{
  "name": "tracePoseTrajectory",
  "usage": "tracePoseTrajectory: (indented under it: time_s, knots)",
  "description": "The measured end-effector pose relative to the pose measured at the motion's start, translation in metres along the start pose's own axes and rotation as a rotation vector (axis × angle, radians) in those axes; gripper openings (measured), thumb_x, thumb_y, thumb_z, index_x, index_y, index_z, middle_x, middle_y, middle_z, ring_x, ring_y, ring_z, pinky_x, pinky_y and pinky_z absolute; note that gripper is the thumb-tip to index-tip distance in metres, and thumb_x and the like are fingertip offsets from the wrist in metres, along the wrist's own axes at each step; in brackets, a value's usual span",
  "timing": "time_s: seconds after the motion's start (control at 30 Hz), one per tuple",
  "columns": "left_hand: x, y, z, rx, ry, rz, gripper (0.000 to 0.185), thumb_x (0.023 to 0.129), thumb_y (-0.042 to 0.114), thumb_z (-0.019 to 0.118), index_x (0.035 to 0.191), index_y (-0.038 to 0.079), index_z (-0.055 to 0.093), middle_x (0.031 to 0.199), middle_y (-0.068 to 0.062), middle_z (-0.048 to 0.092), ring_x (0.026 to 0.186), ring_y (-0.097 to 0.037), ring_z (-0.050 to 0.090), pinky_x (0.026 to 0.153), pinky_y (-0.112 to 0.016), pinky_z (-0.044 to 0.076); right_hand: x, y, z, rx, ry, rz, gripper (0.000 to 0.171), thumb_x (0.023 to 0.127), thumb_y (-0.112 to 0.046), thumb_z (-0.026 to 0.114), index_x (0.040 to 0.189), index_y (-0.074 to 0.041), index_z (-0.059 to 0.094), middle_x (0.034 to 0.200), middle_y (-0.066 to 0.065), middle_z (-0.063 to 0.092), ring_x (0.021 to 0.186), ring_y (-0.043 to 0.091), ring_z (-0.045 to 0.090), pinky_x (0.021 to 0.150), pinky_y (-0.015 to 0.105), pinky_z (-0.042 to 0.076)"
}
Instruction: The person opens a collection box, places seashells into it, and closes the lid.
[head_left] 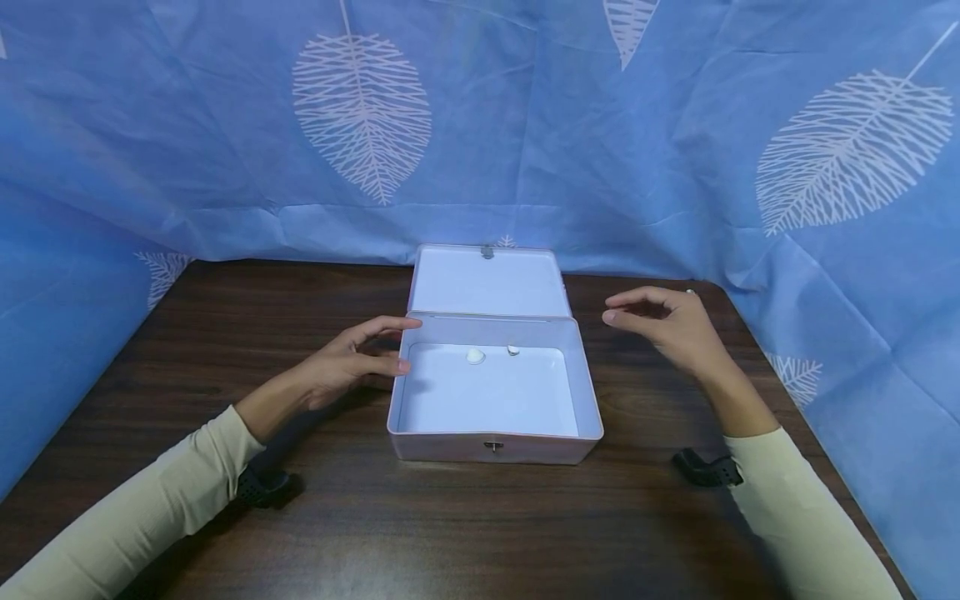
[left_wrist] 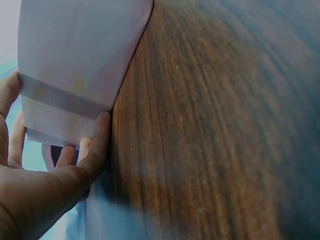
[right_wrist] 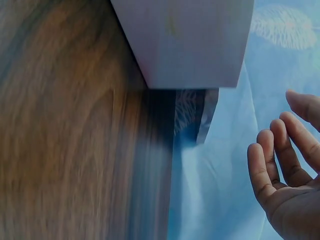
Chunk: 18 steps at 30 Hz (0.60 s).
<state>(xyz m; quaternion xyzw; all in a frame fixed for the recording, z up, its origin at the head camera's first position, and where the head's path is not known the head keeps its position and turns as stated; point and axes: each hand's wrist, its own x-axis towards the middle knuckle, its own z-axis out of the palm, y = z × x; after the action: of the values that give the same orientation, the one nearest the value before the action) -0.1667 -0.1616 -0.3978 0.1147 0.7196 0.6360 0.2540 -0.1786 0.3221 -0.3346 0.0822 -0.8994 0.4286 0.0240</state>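
A pale metal box (head_left: 495,447) stands on the table with its hinged lid (head_left: 487,283) swung back. Inside, toward the back wall, lie a rounded white shell-like piece (head_left: 475,356) and a smaller pale piece (head_left: 513,350). My left hand (head_left: 347,364) is at the box's left side, thumb and forefinger extended to its rim. In the left wrist view, fingertips meet the box's outer side wall (left_wrist: 75,55). To the right of the box, my right hand (head_left: 669,321) hovers apart from it, fingers loosely bent around nothing.
A dark wooden table (head_left: 480,533) carries the box. Behind it and along both sides hangs a blue cloth (head_left: 525,125) with white leaf prints. The box front has a small metal clasp (head_left: 493,446). Black bands (head_left: 258,487) sit at both wrists.
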Motion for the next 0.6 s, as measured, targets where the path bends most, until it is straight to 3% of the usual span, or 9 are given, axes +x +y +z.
tracePoseTrajectory:
  time_s: [0.27,0.47,0.57,0.6]
  knots:
    - [0.0,0.0,0.0,0.008,0.001,0.009,0.075,0.102,0.012,0.082,0.17,0.018,0.05,0.184,-0.01,0.028,0.154,-0.045,0.049,0.113,-0.043,0.058,0.0,0.014,-0.014,-0.057,0.047,0.054,0.046,0.101,-0.045,0.086,0.135,-0.013,0.082,0.118,-0.032,0.072,0.117,-0.001,0.062,0.089,0.018,0.05]
    - [0.0,0.0,0.0,0.012,0.003,0.0,0.076,0.102,0.014,0.083,0.171,0.018,0.05,0.185,-0.01,0.027,0.157,-0.046,0.048,0.115,-0.046,0.057,-0.002,0.027,-0.021,-0.05,0.067,0.077,0.049,0.102,-0.043,0.087,0.137,-0.01,0.081,0.128,-0.029,0.065,0.121,-0.008,0.056,0.089,0.012,0.049]
    - [0.0,-0.001,0.0,0.006,0.0,0.004,0.076,0.102,0.014,0.082,0.171,0.018,0.049,0.186,-0.01,0.025,0.16,-0.047,0.045,0.116,-0.047,0.057,-0.002,0.035,-0.025,-0.037,0.055,0.094,0.051,0.103,-0.043,0.085,0.139,-0.007,0.079,0.128,-0.029,0.064,0.128,0.001,0.058,0.091,0.013,0.049]
    - [-0.001,-0.001,0.0,0.006,0.0,0.005,0.077,0.102,0.013,0.082,0.171,0.017,0.049,0.186,-0.009,0.025,0.16,-0.048,0.044,0.117,-0.047,0.057,-0.002,0.037,-0.027,-0.034,0.044,0.1,0.052,0.103,-0.043,0.084,0.14,-0.007,0.078,0.127,-0.029,0.064,0.137,0.006,0.057,0.096,0.014,0.049]
